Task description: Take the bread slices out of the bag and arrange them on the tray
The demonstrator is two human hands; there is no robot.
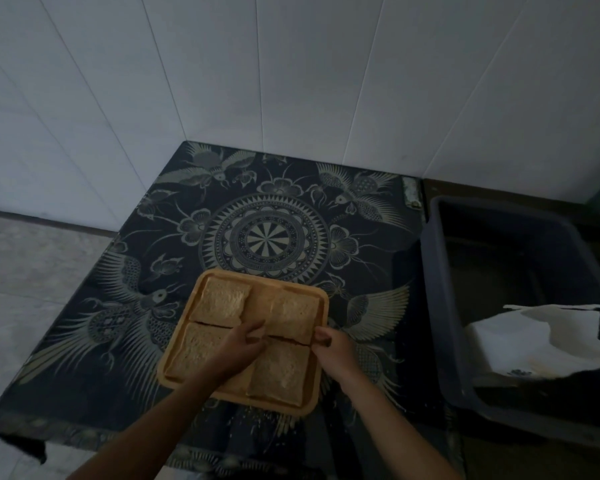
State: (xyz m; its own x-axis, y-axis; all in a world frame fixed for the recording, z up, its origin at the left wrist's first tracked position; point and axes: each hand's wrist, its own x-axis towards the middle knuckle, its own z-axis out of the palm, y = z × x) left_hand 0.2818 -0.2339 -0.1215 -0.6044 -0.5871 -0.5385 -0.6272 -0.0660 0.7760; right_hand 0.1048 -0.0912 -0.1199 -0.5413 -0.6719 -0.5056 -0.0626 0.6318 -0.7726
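Head view, dim light: fingertips of the left hand (246,336) pinching the near-left corner of the far-right bread slice (290,315), thumb and fingers of the right hand (329,342) closed on its near-right corner — slice held at both ends, near edge slightly raised. Three more slices flat on the orange tray (321,375): far-left slice (220,301), near-left slice (194,351), near-right slice (278,374), laid two by two. Tray on a dark patterned tablecloth (267,233). Off to the right, well apart, a dark plastic bin (445,306) holding a white bag (534,341) — contents impossible to tell.
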